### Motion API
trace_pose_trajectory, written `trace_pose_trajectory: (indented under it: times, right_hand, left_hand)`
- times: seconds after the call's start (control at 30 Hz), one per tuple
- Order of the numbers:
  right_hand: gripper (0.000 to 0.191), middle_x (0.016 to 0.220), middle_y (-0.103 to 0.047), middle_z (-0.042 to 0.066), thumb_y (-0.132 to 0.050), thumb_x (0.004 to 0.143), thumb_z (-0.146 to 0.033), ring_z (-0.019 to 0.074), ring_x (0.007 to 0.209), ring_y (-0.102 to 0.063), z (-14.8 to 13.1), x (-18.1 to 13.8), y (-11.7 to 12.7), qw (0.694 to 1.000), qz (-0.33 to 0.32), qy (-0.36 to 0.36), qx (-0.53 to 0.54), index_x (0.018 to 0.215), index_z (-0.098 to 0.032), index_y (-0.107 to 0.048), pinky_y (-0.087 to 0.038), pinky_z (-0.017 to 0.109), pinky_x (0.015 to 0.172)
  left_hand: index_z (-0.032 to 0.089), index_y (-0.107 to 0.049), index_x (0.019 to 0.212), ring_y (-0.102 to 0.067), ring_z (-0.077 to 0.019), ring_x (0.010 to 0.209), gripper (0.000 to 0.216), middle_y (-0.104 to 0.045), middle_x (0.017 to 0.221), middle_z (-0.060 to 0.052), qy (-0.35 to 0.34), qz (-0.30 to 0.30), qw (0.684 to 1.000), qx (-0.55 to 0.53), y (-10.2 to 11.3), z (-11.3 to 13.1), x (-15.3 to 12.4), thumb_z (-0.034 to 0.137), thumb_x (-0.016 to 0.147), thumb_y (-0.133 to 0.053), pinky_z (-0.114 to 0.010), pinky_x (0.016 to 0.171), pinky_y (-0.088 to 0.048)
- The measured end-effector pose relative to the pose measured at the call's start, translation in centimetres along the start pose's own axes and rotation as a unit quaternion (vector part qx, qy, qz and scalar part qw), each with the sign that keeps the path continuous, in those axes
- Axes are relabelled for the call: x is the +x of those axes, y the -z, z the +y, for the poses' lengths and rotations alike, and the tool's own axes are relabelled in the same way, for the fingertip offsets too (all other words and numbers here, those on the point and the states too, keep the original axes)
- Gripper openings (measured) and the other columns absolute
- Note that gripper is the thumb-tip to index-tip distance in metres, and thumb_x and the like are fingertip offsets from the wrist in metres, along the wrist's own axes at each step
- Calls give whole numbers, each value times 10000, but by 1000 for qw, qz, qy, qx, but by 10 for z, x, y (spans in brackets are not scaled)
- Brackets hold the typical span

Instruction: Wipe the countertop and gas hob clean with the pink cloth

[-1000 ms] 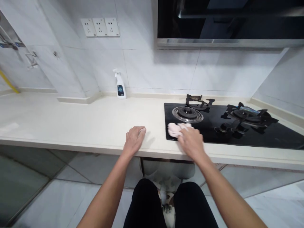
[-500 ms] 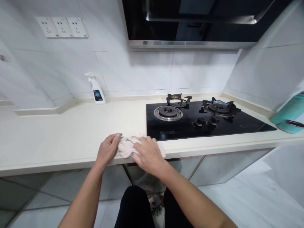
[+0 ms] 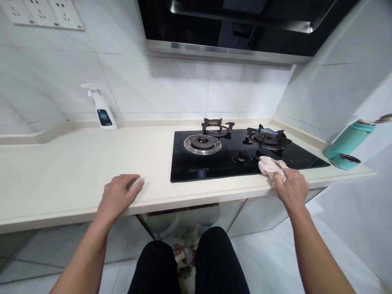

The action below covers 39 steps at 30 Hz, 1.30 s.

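My right hand (image 3: 290,187) grips a crumpled pale pink cloth (image 3: 271,166) at the front edge of the black gas hob (image 3: 226,165), just below the knobs. Part of the cloth lies over the hob's glass and part over the counter's front strip. My left hand (image 3: 120,194) rests on the cream countertop (image 3: 76,163) near its front edge, left of the hob. Its fingers and thumb are apart, and nothing is in it.
A white spray bottle (image 3: 104,114) stands by the back wall. Pan supports sit around the right burner (image 3: 268,139); another support (image 3: 217,127) lies behind the left burner (image 3: 202,143). Teal containers (image 3: 349,139) stand at the right end. The range hood (image 3: 226,51) hangs above.
My right hand has moved right along the counter's front with the cloth. My left hand no longer touches the cloth. The view has shifted to the right.
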State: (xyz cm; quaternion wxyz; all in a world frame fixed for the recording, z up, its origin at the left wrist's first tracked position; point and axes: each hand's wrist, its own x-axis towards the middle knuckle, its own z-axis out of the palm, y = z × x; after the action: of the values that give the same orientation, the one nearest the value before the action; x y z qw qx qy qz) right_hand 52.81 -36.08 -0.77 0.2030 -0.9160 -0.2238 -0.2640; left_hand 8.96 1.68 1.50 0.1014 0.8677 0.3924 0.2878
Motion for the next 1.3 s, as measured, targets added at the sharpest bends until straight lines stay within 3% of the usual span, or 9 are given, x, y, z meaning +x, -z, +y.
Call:
trace_pose_trajectory:
  times: [0.1,0.2,0.47,0.6,0.8,0.93,1.07,1.17,1.3]
  right_hand:
    - [449,1174,-687,228,-437,971,-424,399,1066,-597,-16,-7,3,999,18,-35,-20,1133,-145,-748,-451,520,859]
    - [441,1226,-663,232,-476,957,-432,421,1071,-578,-64,-36,7,1000,8,-14,-7,1187,-161,-736,-441,550,859]
    - [354,1536,-507,150,-495,1005,-397,412,1254,-471,-251,-131,36,946,-158,230,164,1261,-241,-683,-412,559,967]
    - [411,1670,-390,155,-419,1063,-454,411,1345,-455,-306,-152,53,897,-215,310,230,1335,-228,-627,-387,606,1060]
    - [510,1526,-616,109,-302,1076,-382,215,1363,-599,-273,-111,40,766,-286,291,497,1550,-228,-408,-471,394,1130]
    - [455,1493,-632,169,-369,1001,-387,298,1422,-560,-213,-57,9,838,-203,225,453,1322,-194,-627,-371,513,1228]
    - [515,1589,-556,155,-348,1000,-419,357,1549,-409,-170,-32,-31,931,-141,233,242,1302,-179,-688,-259,634,1270]
    - [609,1634,-508,138,-304,1025,-489,353,1570,-376,-157,-33,-58,933,-183,265,158,1425,-167,-632,-271,646,1270]
    - [687,1648,-490,138,-250,1025,-556,349,1578,-365,-148,-36,-80,931,-183,286,131,1470,-160,-591,-282,648,1274]
  left_hand:
    - [256,-774,1038,-653,-390,1212,492,-789,1169,-115,-5,9,1000,7,-1,5,-3,655,905,-518,-538,1087,-468]
    - [253,-766,1063,-653,-364,1216,477,-787,1180,-108,-2,12,1000,9,-1,10,-5,629,905,-518,-512,1091,-473]
    - [216,-740,1010,-686,-322,1149,386,-746,1146,-127,-11,102,991,-81,3,31,-23,508,948,-495,-500,1078,-522]
    - [253,-715,1097,-654,-292,1242,297,-697,1245,-124,-54,141,973,-175,0,72,-61,431,1010,-494,-489,1116,-525]
    - [280,-556,1497,-507,-296,1455,453,-570,1517,-147,-135,87,971,-178,-20,126,-88,432,1088,-432,-540,1223,-424]
    - [271,-600,1483,-422,-403,1501,525,-499,1593,-184,-127,32,990,-58,-29,141,-77,506,1013,-608,-656,1200,-369]
    - [296,-643,1443,-291,-520,1552,638,-397,1685,-171,-51,18,998,41,-34,153,-67,501,859,-800,-785,1194,-253]
    - [276,-673,1405,-341,-536,1516,685,-459,1636,-185,-21,13,998,55,-46,162,-69,580,809,-820,-792,1189,-251]
    - [267,-687,1366,-353,-534,1496,710,-513,1570,-174,-128,34,990,48,-70,184,-80,677,794,-782,-780,1187,-260]
